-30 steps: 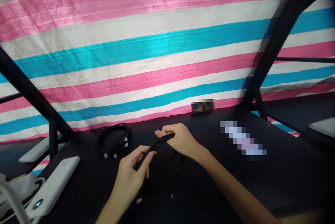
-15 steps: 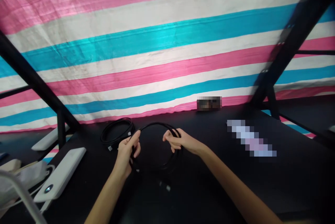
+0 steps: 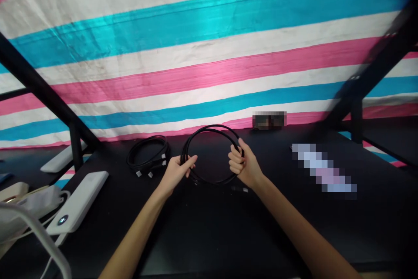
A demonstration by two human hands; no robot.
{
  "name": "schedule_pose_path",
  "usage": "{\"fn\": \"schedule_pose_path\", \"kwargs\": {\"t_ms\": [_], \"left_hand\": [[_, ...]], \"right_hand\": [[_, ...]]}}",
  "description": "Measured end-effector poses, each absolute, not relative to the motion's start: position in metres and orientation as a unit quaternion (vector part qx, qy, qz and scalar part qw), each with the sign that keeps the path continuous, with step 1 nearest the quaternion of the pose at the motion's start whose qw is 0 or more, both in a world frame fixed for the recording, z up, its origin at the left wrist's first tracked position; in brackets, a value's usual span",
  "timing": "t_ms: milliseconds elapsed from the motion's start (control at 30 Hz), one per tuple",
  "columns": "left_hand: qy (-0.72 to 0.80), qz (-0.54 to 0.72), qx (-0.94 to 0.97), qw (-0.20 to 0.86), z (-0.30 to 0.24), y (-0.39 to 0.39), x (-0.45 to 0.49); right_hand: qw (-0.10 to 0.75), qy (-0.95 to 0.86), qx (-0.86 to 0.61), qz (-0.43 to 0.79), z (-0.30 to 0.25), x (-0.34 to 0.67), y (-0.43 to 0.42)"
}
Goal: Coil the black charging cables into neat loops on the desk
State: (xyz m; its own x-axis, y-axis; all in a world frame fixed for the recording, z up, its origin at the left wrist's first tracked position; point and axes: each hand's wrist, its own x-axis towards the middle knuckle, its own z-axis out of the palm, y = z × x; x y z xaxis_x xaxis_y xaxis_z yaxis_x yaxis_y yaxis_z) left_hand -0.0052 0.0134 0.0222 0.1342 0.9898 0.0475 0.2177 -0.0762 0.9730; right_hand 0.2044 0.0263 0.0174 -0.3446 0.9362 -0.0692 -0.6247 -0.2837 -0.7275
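A black cable [image 3: 215,127] is wound into a round coil of several loops, held upright above the black table [image 3: 209,231]. My left hand [image 3: 180,169] is closed round the coil's left side, thumb pointing right. On the right side, the fingers of my right hand [image 3: 243,161] wrap round the loops. A cable plug [image 3: 244,190] with a pale metal tip hangs below my right hand. Left of my left hand, a second coiled black cable [image 3: 148,139] lies on the table, with several pale connector ends at its front.
A white power bank [image 3: 80,200] with a small round display lies at the left. Beside it are a white power strip [image 3: 39,203] and white cords. Blurred-out items lie at the right and back. Black frame bars [image 3: 42,92] and a striped sheet [image 3: 209,70] stand behind.
Both hands have moved up and to the right with the coil. The loops are now rounder and closer together, and my right fingers have closed round them. The camera view has tilted slightly down.
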Motion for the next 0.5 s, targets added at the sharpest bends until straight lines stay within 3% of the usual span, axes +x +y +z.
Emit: {"fn": "schedule_pose_path", "kwargs": {"t_ms": [167, 367, 500], "left_hand": [[0.489, 0.403, 0.631, 0.447, 0.018, 0.013, -0.016], [0.497, 0.418, 0.671, 0.358, 0.022, 0.012, -0.027], [0.442, 0.446, 0.585, 0.514, 0.024, 0.006, -0.021]], "right_hand": [[0.476, -0.333, -0.252, 0.774, 0.021, 0.208, 0.023], [0.474, -0.318, -0.284, 0.77, 0.024, 0.211, 0.025], [0.435, -0.328, -0.309, 0.779, 0.021, 0.205, 0.023]]}}
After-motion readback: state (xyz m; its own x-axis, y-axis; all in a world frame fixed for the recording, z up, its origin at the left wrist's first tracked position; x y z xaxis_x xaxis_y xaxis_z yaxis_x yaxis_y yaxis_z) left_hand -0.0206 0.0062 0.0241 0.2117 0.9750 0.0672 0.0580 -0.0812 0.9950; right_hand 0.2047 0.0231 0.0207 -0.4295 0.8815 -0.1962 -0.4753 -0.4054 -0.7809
